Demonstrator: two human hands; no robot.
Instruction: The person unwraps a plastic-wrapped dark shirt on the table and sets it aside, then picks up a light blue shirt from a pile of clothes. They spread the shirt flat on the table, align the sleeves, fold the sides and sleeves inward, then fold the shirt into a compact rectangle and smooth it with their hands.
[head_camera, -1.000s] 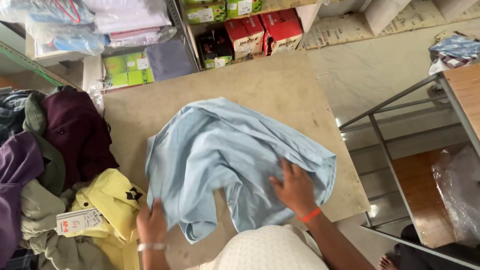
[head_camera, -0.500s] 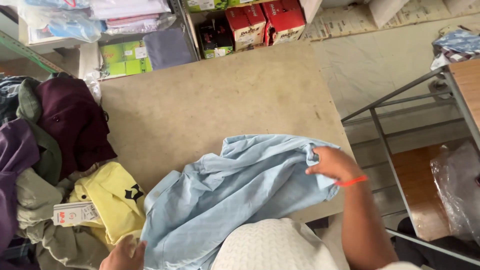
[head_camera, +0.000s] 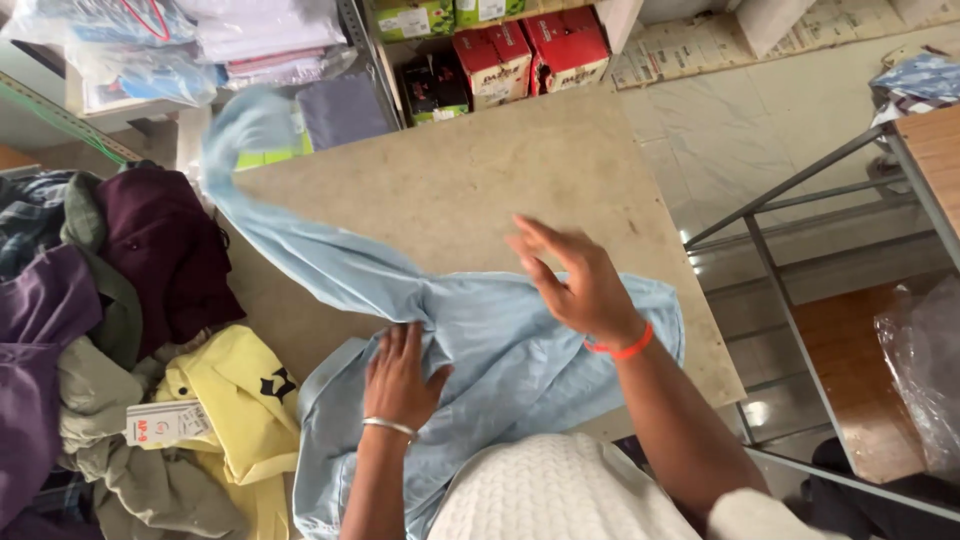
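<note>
Two hands: both on one garment.
Shirt (head_camera: 500, 340): light blue, spread on desk (head_camera: 470, 190), one sleeve flung toward far left corner.
Left hand (head_camera: 400, 375): flat, fingers spread, pressing shirt.
Right hand (head_camera: 575, 280): open, raised above shirt, holding nothing.
Clothes pile (head_camera: 110, 330): left of shirt.
</note>
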